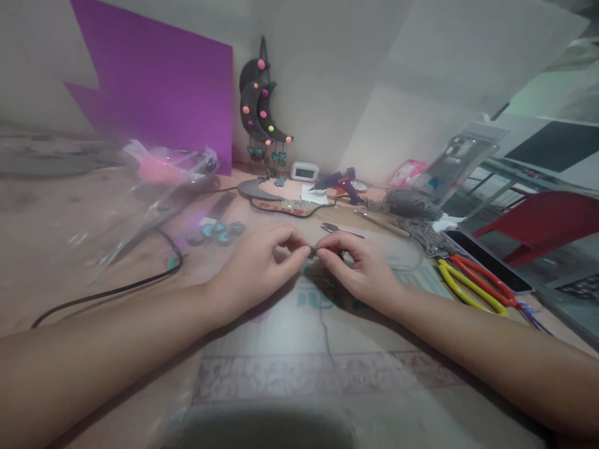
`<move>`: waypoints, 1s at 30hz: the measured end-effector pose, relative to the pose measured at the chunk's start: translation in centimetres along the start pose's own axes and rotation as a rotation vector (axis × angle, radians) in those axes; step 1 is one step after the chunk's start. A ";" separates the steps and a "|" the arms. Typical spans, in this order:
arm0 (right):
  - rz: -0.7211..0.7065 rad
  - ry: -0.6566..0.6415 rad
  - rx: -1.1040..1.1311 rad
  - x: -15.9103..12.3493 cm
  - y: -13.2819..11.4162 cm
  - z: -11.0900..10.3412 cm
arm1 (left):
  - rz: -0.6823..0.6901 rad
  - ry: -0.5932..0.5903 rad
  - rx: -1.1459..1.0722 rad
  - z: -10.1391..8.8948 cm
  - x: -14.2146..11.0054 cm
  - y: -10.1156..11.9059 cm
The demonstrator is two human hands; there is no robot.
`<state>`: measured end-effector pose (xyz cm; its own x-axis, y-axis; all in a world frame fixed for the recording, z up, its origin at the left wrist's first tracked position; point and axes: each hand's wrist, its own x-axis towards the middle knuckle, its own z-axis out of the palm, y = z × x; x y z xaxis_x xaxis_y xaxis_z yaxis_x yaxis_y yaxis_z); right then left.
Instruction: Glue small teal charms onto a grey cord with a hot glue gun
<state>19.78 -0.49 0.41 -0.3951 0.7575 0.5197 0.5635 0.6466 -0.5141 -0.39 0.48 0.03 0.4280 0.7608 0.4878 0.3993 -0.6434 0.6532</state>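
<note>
Large green characters (311, 296) are printed on the sheet under the hands, partly covered and not legible from here; the red lettering (294, 211) nearer the back edge of the bench (163, 418) is too small to read, as is the display of the white digital clock (305, 171) against that edge. A clear plastic bag (196, 178) with something pink (159, 169) in it lies toward the back left corner.

Midway across the bench, the left hand (264, 255) and right hand (360, 265) meet at a small grey piece (313, 251), each pinching it between thumb and index fingers. A thin grey strand (325, 330) runs below it toward the near edge. Along the right edge lie a smartphone (486, 262) and a tool with red and yellow handles (472, 285); farther back sits grey yarn (412, 204). At left, a black cable (112, 291) curves across the bench beside the left forearm.
</note>
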 end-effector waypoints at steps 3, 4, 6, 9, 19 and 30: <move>0.002 0.006 -0.015 0.0 0.1 0.0 | -0.020 -0.007 -0.023 0.1 0.0 -0.1; 0.004 0.006 -0.017 0.0 0.1 0.0 | -0.026 -0.009 -0.037 0.1 0.0 -0.1; 0.000 0.003 -0.018 0.0 0.2 0.0 | -0.038 -0.015 -0.071 0.2 0.0 -0.1; -0.019 -0.009 -0.015 0.0 0.2 0.1 | -0.054 -0.032 -0.097 0.2 0.0 -0.1; -0.075 -0.047 -0.059 0.0 -0.2 0.0 | -0.080 -0.070 -0.050 0.2 0.1 -0.1; 0.034 -0.042 0.002 0.1 0.1 0.0 | -0.114 -0.080 -0.111 0.2 0.2 -0.3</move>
<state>19.83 -0.31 0.41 -0.4057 0.7819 0.4733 0.5757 0.6208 -0.5321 -0.24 0.82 -0.21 0.4503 0.8163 0.3618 0.3586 -0.5364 0.7640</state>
